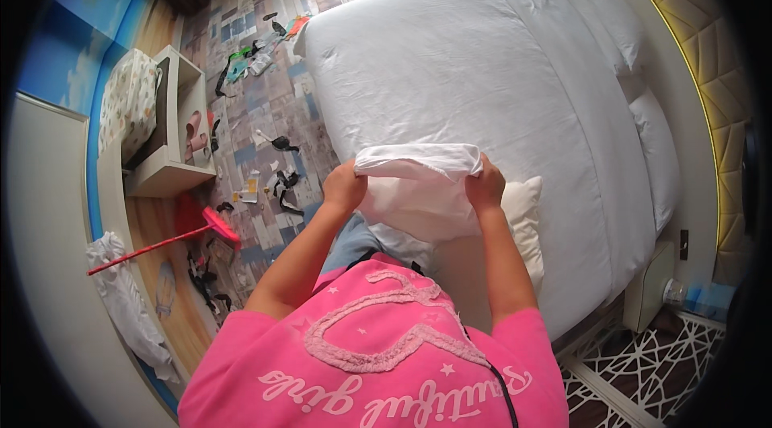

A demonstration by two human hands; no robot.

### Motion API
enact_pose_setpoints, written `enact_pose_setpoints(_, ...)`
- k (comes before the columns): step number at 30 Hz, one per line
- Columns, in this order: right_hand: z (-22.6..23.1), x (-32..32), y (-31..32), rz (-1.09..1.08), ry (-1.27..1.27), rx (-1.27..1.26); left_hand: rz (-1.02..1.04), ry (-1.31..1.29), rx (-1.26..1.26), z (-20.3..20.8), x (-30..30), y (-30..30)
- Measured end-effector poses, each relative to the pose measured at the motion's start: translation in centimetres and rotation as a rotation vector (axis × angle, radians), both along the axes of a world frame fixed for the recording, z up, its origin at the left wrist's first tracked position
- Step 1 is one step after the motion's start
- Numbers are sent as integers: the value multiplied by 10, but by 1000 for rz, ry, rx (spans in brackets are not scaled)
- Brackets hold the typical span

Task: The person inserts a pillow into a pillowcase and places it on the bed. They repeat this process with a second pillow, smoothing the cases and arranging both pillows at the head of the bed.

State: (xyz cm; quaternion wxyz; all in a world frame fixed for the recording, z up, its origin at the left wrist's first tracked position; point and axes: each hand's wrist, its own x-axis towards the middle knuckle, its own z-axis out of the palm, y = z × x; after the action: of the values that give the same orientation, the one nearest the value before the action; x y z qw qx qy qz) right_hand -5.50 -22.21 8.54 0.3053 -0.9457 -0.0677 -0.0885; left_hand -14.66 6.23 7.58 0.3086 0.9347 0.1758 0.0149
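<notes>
A white pillowcase (pixel 418 159) is stretched between my two hands in front of my body, its upper edge folded over. My left hand (pixel 345 187) grips one corner, and my right hand (pixel 486 187) has the other, with fingers closed on the fabric. Below the edge, the cloth hangs down toward my lap; whether anything is inside it I cannot tell. Just beyond my right forearm lies a cream pillow (pixel 524 219), partly hidden by the arm. Both hands are over the near side of a bed (pixel 434 66) with white bedding.
White pillows (pixel 655 155) line the bed's head at right. Litter and black straps (pixel 283 187) lie scattered over the patchwork floor at left. A red-handled broom (pixel 173 241) leans near a low shelf unit (pixel 165 175), and a crumpled white cloth (pixel 133 307) lies at lower left.
</notes>
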Motion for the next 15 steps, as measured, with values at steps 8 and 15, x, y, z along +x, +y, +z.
enact_pose_setpoints(8,-36,68,11,11,-285,-179,-21,36,-171,-20,57,14)
enact_pose_setpoints(15,-143,63,-7,-158,196,-353,-88,516,-202,-108,75,3)
